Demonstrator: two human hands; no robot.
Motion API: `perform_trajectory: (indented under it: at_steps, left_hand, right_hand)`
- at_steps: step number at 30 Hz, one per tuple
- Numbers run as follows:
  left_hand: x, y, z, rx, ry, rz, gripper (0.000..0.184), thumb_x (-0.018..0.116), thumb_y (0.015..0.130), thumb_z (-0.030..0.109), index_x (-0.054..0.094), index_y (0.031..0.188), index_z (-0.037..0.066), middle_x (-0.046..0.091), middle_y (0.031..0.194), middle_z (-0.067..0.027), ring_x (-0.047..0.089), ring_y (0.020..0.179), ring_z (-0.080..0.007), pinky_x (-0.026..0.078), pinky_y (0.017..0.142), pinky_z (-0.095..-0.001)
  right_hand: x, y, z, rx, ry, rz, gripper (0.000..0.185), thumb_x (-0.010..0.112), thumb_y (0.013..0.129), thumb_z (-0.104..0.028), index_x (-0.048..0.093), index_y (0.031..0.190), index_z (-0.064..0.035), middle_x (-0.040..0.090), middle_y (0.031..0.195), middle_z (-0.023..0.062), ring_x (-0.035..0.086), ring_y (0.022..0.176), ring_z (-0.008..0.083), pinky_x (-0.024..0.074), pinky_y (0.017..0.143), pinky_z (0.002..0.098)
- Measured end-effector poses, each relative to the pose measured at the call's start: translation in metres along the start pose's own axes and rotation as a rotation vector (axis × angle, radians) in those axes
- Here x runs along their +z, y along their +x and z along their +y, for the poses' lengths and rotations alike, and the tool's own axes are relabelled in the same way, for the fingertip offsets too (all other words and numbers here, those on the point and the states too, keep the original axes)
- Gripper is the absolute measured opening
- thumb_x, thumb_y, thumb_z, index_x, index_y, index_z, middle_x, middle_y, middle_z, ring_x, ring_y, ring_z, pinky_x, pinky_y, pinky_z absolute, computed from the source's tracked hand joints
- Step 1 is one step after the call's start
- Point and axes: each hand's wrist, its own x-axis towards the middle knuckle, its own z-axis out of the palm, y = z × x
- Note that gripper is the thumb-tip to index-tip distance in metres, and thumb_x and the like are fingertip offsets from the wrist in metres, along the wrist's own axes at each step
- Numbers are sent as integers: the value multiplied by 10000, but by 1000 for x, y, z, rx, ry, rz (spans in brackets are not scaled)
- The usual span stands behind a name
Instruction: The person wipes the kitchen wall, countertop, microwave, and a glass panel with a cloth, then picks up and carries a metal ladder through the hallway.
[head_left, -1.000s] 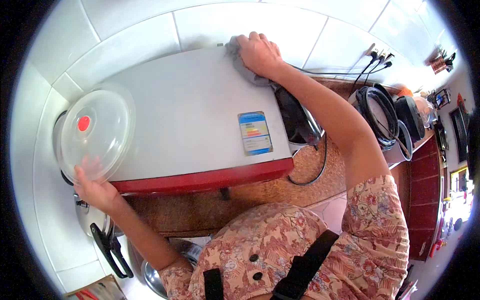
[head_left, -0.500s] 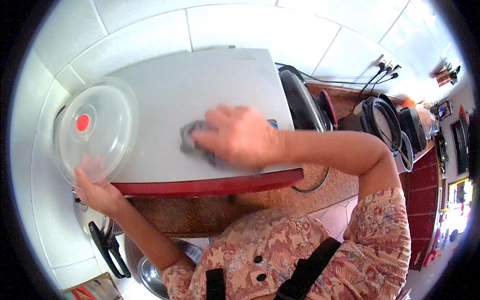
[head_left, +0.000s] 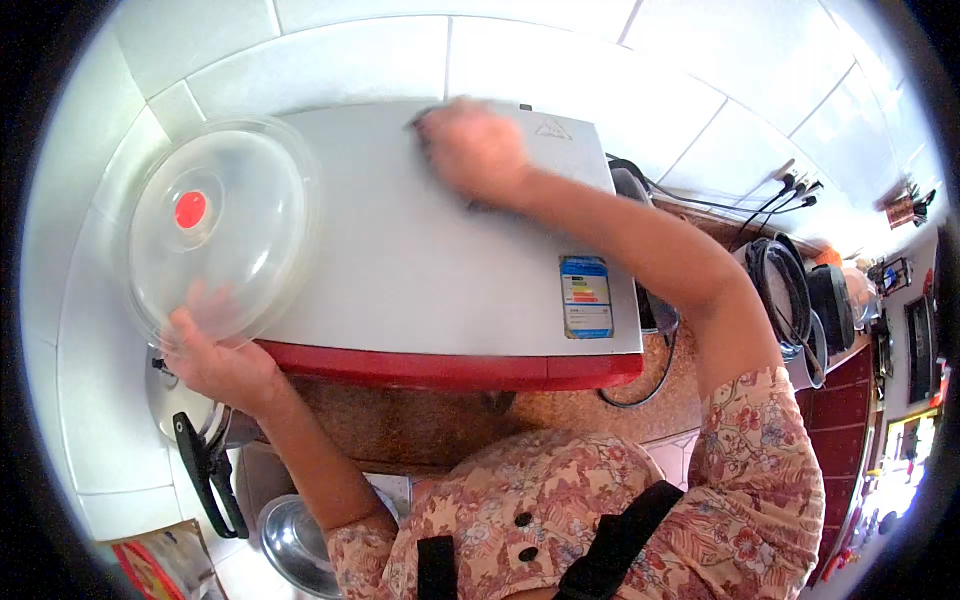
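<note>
A clear round plastic lid (head_left: 245, 175) with a red vent button is tilted over the left end of a microwave (head_left: 400, 290) with a light grey top and red front edge. My left hand (head_left: 225, 355) grips the lid's lower rim, some fingers showing through the plastic. Near the back edge of the top, my right hand (head_left: 475, 150) is closed on a dark grey cloth (head_left: 422, 125), pressed against the surface. The hand is blurred and covers most of the cloth. An energy label (head_left: 586, 297) sticks to the top's right front corner.
White tiles (head_left: 330, 70) rise behind and to the left. Right of the microwave are a dark appliance (head_left: 655, 310), cables and plugs (head_left: 790, 190), and a pot-like container (head_left: 775, 285). Below left are a black-handled pot (head_left: 205, 475) and a metal bowl (head_left: 290, 535).
My right hand has moved with the cloth from the front middle of the microwave top to its back edge, uncovering the label. My left hand still holds the lid. The view has shifted slightly.
</note>
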Motion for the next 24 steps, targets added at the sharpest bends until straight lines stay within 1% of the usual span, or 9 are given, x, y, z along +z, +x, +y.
perform_trajectory:
  at_steps: [3, 6, 8, 11, 13, 15, 17, 23, 24]
  left_hand:
    - [2, 3, -9, -139, -416, 74, 271, 496, 939, 146, 506, 1062, -95, 611, 1057, -234, 656, 838, -298, 577, 742, -376]
    - [6, 4, 9, -289, -749, 152, 283, 519, 932, 140, 479, 1079, -98, 607, 1076, -254, 654, 859, -305, 582, 749, -390]
    - [6, 5, 7, -279, -766, 132, 306, 529, 931, 149, 470, 1088, -106, 605, 1071, -262, 651, 871, -308, 584, 752, -394]
    - [7, 4, -1, -284, -710, 120, 326, 534, 927, 157, 467, 1100, -111, 607, 1065, -258, 647, 884, -306, 580, 756, -394]
    - [7, 4, -3, -304, -665, 104, 329, 532, 922, 154, 468, 1108, -110, 609, 1060, -250, 647, 883, -301, 573, 760, -392]
    - [4, 2, 3, -335, -630, 79, 329, 528, 916, 144, 468, 1118, -108, 611, 1053, -241, 648, 873, -294, 566, 763, -390]
    - [5, -1, -12, -127, -376, 7, 334, 530, 908, 143, 466, 1126, -102, 615, 1038, -234, 647, 868, -287, 561, 763, -385]
    - [14, 1, 13, -286, -660, 174, 362, 544, 898, 156, 450, 1144, -91, 616, 1041, -228, 651, 845, -277, 562, 728, -364]
    - [15, 1, 9, -282, -668, 187, 367, 548, 898, 159, 446, 1146, -91, 615, 1046, -228, 651, 844, -276, 563, 720, -361]
  right_hand:
    - [-13, -26, -70, -269, 169, -26, 241, 562, 837, -157, 597, 1060, -71, 579, 992, 185, 613, 870, 330, 530, 724, 435]
    - [-29, -58, -93, -468, 353, -22, 222, 582, 826, -171, 593, 1022, -66, 572, 954, 182, 607, 830, 322, 535, 675, 414]
    - [-30, -65, -89, -566, 428, -13, 207, 583, 825, -171, 584, 1002, -63, 568, 938, 181, 602, 805, 315, 534, 640, 407]
    - [-8, -37, -62, -510, 387, 31, 197, 579, 837, -172, 577, 1002, -66, 572, 915, 166, 599, 773, 294, 531, 615, 393]
    - [-5, -5, -37, -326, 182, -3, 179, 544, 841, -156, 607, 982, -67, 598, 932, 188, 629, 877, 337, 543, 682, 438]
    - [22, 26, 16, -150, -25, 31, 196, 514, 882, -157, 610, 1028, -69, 607, 947, 190, 634, 877, 320, 545, 709, 431]
    - [25, 45, 53, 22, -195, -2, 217, 500, 898, -159, 601, 1063, -60, 611, 950, 193, 638, 866, 306, 548, 701, 418]
    - [24, 41, 49, 117, -160, -23, 207, 498, 887, -123, 585, 1053, -34, 615, 956, 189, 639, 827, 294, 547, 661, 391]
    - [20, 28, 37, -20, -110, -3, 191, 512, 872, -123, 586, 1025, -35, 616, 938, 182, 639, 795, 292, 546, 651, 395]
